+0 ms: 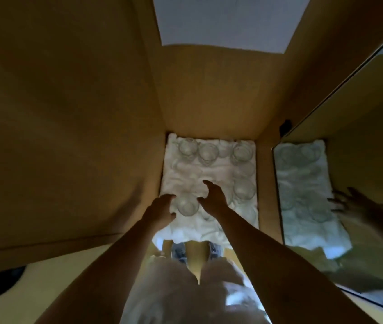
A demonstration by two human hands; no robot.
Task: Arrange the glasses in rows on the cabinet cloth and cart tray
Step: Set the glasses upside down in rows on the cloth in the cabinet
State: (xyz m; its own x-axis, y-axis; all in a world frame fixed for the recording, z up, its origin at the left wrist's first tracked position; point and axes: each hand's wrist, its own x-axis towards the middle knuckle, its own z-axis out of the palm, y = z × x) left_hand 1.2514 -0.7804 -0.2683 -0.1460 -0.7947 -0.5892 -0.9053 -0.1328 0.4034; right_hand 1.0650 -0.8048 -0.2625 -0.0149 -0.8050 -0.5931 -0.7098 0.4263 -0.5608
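A rumpled white cloth (185, 176) covers the cabinet floor. Clear glasses stand on it: a back row with one at the left (187, 147), one in the middle (208, 154) and one at the right (242, 152), plus another on the right side (244, 191). A nearer glass (187, 206) stands between my hands. My left hand (161, 209) is cupped just beside its left wall, thumb and fingers apart. My right hand (214, 197) hovers at its right with fingers spread, its thumb close to the rim. The frame is dim and blurred.
Brown cabinet walls (92, 136) close in on the left, back and right. A mirrored door (326, 183) at the right reflects the cloth and my hand. The cloth's front edge (181, 237) hangs over the shelf lip above my legs and shoes.
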